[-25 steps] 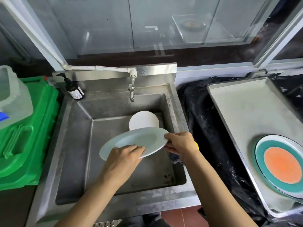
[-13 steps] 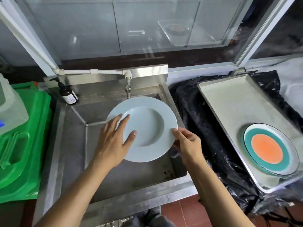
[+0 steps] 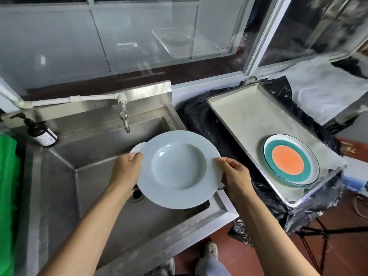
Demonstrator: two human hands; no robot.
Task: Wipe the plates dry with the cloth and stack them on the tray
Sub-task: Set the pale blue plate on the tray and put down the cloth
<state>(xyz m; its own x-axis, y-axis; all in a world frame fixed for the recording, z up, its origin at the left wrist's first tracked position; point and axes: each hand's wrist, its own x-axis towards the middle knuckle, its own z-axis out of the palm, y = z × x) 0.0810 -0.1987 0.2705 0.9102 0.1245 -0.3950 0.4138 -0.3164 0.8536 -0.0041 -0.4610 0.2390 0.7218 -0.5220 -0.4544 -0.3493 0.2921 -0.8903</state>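
I hold a pale blue deep plate [image 3: 179, 170] face up over the right part of the steel sink [image 3: 65, 176]. My left hand [image 3: 127, 170] grips its left rim and my right hand [image 3: 233, 174] grips its right rim. A small white plate [image 3: 136, 149] peeks out behind the left rim, down in the sink. On the pale tray [image 3: 245, 120] to the right lies a plate with an orange centre and a teal ring [image 3: 288, 162]. No cloth shows.
A tap [image 3: 124, 118] hangs over the sink's back. A brown soap pump bottle [image 3: 40, 133] stands at the back left corner. A green bin [image 3: 8, 196] is at the far left. Black plastic sheeting [image 3: 205, 120] lies under the tray. Windows stand behind.
The pale blue plate has moved right, toward the tray. My left hand has shifted from lying flat on the plate's face to gripping its left rim. The view has turned right.
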